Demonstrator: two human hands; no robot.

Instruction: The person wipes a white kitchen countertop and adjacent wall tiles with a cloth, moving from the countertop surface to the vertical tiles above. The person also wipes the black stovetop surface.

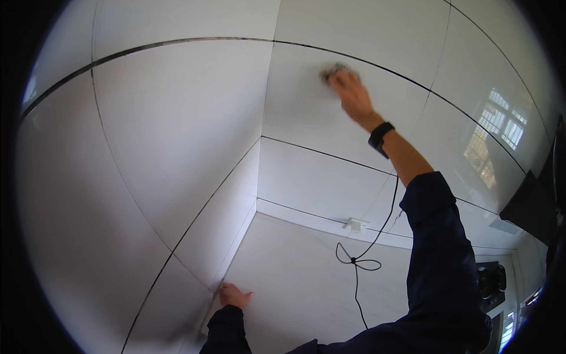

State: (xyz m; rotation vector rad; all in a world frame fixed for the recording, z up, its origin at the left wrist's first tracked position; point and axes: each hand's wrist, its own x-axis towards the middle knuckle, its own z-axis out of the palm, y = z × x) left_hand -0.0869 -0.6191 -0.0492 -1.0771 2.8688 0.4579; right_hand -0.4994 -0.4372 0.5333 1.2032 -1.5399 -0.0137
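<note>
High on the white tiled wall point(305, 97), near a dark horizontal joint, my right hand point(353, 95) presses a crumpled grey-brown wad point(329, 71). Motion blur hides whether the wad is a cloth or a scouring pad. A black watch or band point(381, 137) circles my right wrist. Down at the lower left, my left hand point(233, 295) rests on the pale countertop point(292, 274), against the foot of the left wall point(185, 186). Its thumb is spread away from the fingers, and nothing shows in its grip.
A black cable point(391, 208), tied in a loop, hangs over the countertop. On the back wall sits a white socket with a plug point(355, 225). A black gas hob point(491, 283) lies to the right, below a dark range hood point(528, 208). The glossy tiles reflect a window.
</note>
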